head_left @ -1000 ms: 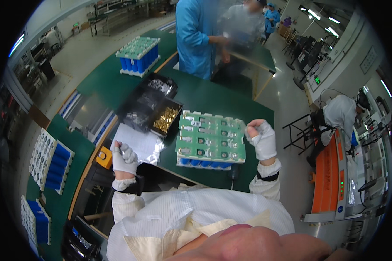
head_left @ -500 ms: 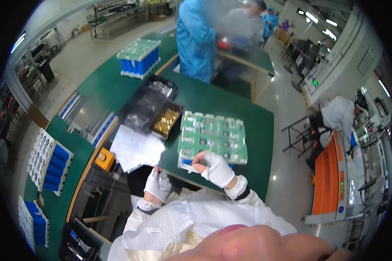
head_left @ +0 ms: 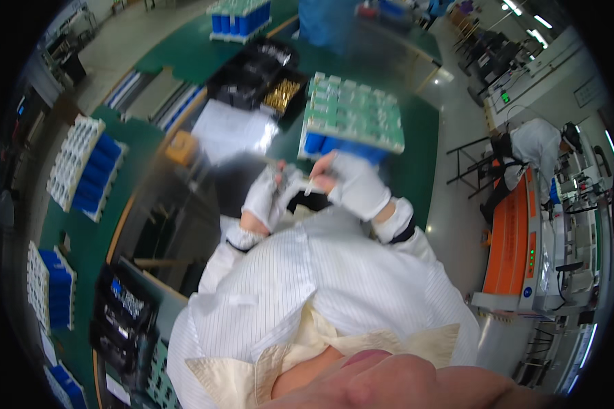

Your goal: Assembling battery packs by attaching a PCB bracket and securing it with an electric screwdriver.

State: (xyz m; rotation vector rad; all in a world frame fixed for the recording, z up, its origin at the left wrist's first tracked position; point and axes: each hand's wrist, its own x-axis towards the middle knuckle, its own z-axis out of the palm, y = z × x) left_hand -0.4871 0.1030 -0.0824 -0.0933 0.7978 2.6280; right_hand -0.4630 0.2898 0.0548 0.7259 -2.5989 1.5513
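My left hand (head_left: 269, 195) and my right hand (head_left: 359, 185), both in white fingerless gloves, come close together in front of my chest. Their fingers are pinched around something small and pale between them, too blurred to name. Just beyond my right hand stands a battery pack (head_left: 353, 112) of blue cylindrical cells under a green circuit board in a white frame. Neither hand touches the pack. Left of it, a black bin (head_left: 297, 110) holds brass-coloured small parts (head_left: 282, 95). White paper sheets (head_left: 233, 129) lie on the green bench in front of the bins.
More black bins (head_left: 242, 85) adjoin the brass parts. Other battery packs stand at the far left (head_left: 239, 19) and on the left-hand bench (head_left: 92, 167). A yellow-orange box (head_left: 182, 148) sits at the bench edge. A person in blue (head_left: 327, 24) stands across the bench; another (head_left: 535, 146) works at right.
My right hand has left the pack's near corner and met my left hand at my chest. The view has tilted down, so the bench appears higher.
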